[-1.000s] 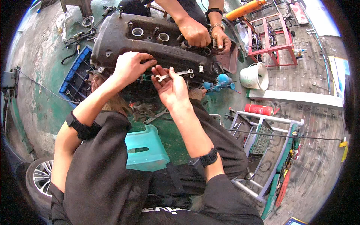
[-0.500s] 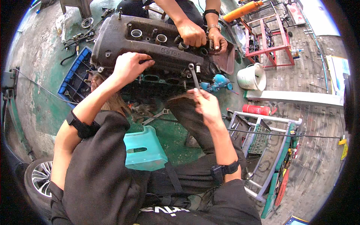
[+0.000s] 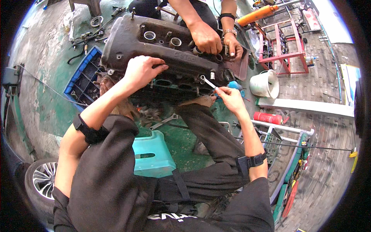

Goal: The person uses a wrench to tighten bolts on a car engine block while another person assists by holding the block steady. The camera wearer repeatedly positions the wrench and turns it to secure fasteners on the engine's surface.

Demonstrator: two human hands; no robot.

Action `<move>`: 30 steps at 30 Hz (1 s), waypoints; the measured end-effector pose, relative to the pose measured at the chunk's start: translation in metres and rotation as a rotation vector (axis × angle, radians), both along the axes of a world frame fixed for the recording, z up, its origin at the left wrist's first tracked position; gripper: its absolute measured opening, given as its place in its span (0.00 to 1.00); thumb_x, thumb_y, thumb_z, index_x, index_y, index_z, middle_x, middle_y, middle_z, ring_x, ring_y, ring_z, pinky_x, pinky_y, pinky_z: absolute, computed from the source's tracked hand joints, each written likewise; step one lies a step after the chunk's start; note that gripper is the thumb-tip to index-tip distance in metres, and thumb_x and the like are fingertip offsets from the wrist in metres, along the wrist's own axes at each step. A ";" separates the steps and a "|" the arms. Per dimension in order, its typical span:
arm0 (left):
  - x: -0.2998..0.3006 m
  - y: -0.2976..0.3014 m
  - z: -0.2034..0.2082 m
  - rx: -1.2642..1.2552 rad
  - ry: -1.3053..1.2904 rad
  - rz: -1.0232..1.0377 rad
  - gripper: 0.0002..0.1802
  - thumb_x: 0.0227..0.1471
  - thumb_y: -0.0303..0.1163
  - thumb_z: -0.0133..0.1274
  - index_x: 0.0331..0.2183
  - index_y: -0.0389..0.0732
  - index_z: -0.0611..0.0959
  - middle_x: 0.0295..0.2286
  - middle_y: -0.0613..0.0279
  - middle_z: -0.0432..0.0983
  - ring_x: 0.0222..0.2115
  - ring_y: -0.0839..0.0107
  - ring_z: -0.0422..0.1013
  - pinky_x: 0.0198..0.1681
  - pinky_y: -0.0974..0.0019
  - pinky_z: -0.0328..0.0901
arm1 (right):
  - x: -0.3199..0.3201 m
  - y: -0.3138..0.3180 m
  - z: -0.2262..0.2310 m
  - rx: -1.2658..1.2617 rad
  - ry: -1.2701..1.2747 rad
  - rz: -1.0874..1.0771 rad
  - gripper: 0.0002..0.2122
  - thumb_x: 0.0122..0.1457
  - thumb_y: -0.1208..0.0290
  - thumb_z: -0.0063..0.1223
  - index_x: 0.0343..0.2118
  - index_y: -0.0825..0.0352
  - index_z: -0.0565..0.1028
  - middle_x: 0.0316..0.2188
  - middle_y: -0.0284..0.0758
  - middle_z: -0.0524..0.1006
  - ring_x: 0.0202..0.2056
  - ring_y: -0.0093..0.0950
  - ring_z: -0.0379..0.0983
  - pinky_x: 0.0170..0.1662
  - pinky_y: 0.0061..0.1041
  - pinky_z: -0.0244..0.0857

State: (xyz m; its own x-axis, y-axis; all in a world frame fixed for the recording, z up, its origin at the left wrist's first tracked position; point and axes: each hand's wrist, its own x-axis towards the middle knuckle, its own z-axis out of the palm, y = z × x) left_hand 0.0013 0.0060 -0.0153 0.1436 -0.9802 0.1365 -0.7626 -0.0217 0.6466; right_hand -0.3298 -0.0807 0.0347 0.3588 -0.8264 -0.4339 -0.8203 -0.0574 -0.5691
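A combination wrench point(image 3: 210, 83) is gripped by its lower end in my right hand point(image 3: 231, 99), fingers closed around it. Its ring end sits at the near side of a black engine valve cover point(image 3: 162, 48), and the handle slants down to the right. My left hand point(image 3: 145, 72) rests on the cover's near edge, fingers stretched out and nothing visible in them. Across the engine, a co-worker's one hand point(image 3: 205, 38) is bent over the cover. The other hand point(image 3: 233, 46) holds a small metallic piece at the cover's right end.
A blue divided crate point(image 3: 83, 73) lies left of the engine, and a turquoise stool point(image 3: 156, 154) stands below. Another wrench point(image 3: 164, 121) is on the floor. To the right are a white bucket point(image 3: 264, 84), a red fire extinguisher point(image 3: 268, 117), a red metal frame point(image 3: 284, 48) and a tool cart point(image 3: 288, 166).
My right hand has swung the wrench handle up and to the right. My left hand stays on the cover's edge. The whole view has shifted slightly.
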 end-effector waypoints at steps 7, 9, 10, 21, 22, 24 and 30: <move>0.000 0.000 0.001 0.028 0.016 0.000 0.20 0.47 0.51 0.57 0.33 0.46 0.86 0.25 0.50 0.79 0.28 0.55 0.76 0.34 0.58 0.69 | 0.003 -0.009 -0.002 0.139 -0.021 -0.020 0.16 0.61 0.58 0.50 0.34 0.70 0.79 0.22 0.24 0.75 0.20 0.12 0.61 0.23 0.15 0.55; -0.001 -0.001 0.000 0.025 0.018 -0.001 0.20 0.47 0.51 0.56 0.32 0.45 0.86 0.25 0.51 0.79 0.28 0.55 0.76 0.34 0.58 0.70 | 0.006 -0.001 -0.006 0.359 -0.134 -0.154 0.16 0.62 0.58 0.48 0.31 0.69 0.78 0.15 0.22 0.68 0.13 0.12 0.53 0.16 0.15 0.45; -0.001 -0.001 -0.001 0.011 0.010 -0.004 0.19 0.47 0.50 0.56 0.32 0.45 0.86 0.24 0.51 0.79 0.28 0.56 0.76 0.34 0.59 0.70 | 0.010 0.008 -0.010 0.395 -0.111 -0.213 0.16 0.64 0.59 0.45 0.29 0.68 0.76 0.11 0.22 0.63 0.10 0.13 0.50 0.14 0.17 0.43; -0.001 0.002 0.005 0.059 0.031 0.013 0.19 0.47 0.50 0.56 0.32 0.46 0.86 0.24 0.53 0.79 0.28 0.57 0.76 0.34 0.58 0.70 | 0.226 0.185 -0.066 1.052 -0.938 -0.776 0.19 0.64 0.49 0.39 0.28 0.63 0.65 0.10 0.26 0.56 0.09 0.23 0.50 0.14 0.23 0.47; -0.001 0.002 0.005 0.033 0.027 0.001 0.19 0.47 0.50 0.55 0.32 0.45 0.86 0.24 0.53 0.79 0.28 0.57 0.76 0.34 0.58 0.70 | 0.224 0.191 -0.061 1.048 -0.958 -0.765 0.20 0.64 0.48 0.39 0.27 0.63 0.66 0.10 0.26 0.57 0.09 0.22 0.51 0.15 0.22 0.48; 0.000 0.001 0.003 0.014 0.029 -0.008 0.19 0.47 0.50 0.55 0.32 0.45 0.86 0.24 0.53 0.79 0.28 0.57 0.76 0.33 0.58 0.70 | 0.207 0.193 -0.053 0.879 -0.814 -0.664 0.22 0.63 0.47 0.41 0.26 0.64 0.68 0.11 0.26 0.60 0.11 0.19 0.55 0.15 0.21 0.50; 0.000 0.001 -0.005 -0.081 0.037 -0.009 0.18 0.47 0.49 0.57 0.31 0.45 0.86 0.22 0.51 0.78 0.25 0.55 0.76 0.32 0.58 0.70 | 0.079 0.124 -0.037 0.013 -0.068 -0.106 0.25 0.61 0.48 0.45 0.25 0.72 0.76 0.12 0.33 0.68 0.18 0.19 0.58 0.20 0.28 0.56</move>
State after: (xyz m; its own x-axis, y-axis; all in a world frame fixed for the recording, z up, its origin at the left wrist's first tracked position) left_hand 0.0010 0.0066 -0.0204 0.1410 -0.9674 0.2104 -0.7382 0.0388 0.6735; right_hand -0.2504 0.0437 -0.0026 0.2986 -0.8558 -0.4224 -0.7806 0.0356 -0.6241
